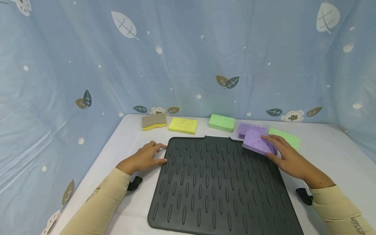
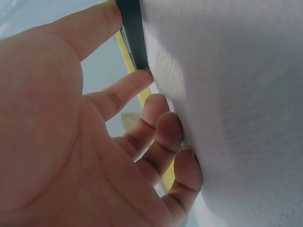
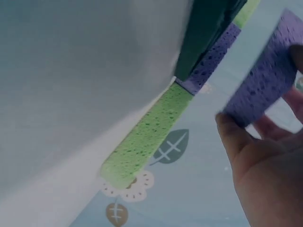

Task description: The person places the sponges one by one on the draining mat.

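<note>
The white-clothed table (image 1: 329, 153) carries a large black ribbed rubber mat (image 1: 217, 186), and the step in hand looks to be moving a purple rectangular sponge (image 1: 258, 142) that is lifted over the mat's far right corner. To do it well, I judge the sponge should be kept level and its pinch firm but light, since soft foam squashes easily, and it should clear the second purple sponge (image 1: 244, 128) just behind it and the light green sponge (image 1: 286, 136) at its right. The right hand (image 1: 289, 156) grips the lifted sponge, fingers over its top and thumb (image 3: 232, 135) pressing a side face, closed around it. The left hand (image 1: 144, 158) lies flat on the cloth at the mat's left edge, fingers relaxed and spread, thumb (image 2: 90, 26) touching the mat's rim, holding nothing. Along the back sit another green sponge (image 1: 221, 122), a yellow sponge (image 1: 183, 125) and a yellow sponge with a grey scouring top (image 1: 154, 121).
</note>
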A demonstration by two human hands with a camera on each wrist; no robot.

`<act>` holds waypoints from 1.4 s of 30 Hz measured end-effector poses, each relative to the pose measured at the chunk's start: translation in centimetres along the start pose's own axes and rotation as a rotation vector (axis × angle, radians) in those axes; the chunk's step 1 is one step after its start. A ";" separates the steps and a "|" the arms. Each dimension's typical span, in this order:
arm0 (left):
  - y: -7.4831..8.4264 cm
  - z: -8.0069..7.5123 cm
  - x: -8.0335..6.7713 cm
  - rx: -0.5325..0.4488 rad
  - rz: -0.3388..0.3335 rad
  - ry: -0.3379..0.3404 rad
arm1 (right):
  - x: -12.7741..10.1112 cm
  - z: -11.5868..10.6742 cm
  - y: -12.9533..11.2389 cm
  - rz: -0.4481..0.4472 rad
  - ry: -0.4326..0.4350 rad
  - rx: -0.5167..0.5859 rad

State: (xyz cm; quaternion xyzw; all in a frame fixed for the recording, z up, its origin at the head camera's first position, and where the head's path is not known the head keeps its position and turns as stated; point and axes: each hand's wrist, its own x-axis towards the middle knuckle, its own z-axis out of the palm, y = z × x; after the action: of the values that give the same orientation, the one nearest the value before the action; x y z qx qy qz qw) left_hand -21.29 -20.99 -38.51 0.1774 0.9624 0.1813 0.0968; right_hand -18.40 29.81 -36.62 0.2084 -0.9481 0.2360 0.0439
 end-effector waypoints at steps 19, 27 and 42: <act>0.0 0.0 0.0 -0.006 0.008 0.000 | 0.1 0.7 0.5 -0.112 -0.095 0.006; -0.1 0.0 0.1 0.001 0.010 -0.009 | 0.2 0.9 0.6 -0.118 -0.104 0.008; -0.1 0.0 0.1 0.006 0.024 -0.012 | 0.2 0.7 0.6 -0.095 -0.118 -0.067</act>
State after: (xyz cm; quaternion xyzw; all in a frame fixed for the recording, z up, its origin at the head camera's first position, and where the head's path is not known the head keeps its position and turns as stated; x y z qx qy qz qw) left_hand -21.45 -21.07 -38.57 0.1905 0.9601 0.1787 0.0998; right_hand -18.88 29.92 -37.45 0.2649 -0.9456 0.1890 0.0059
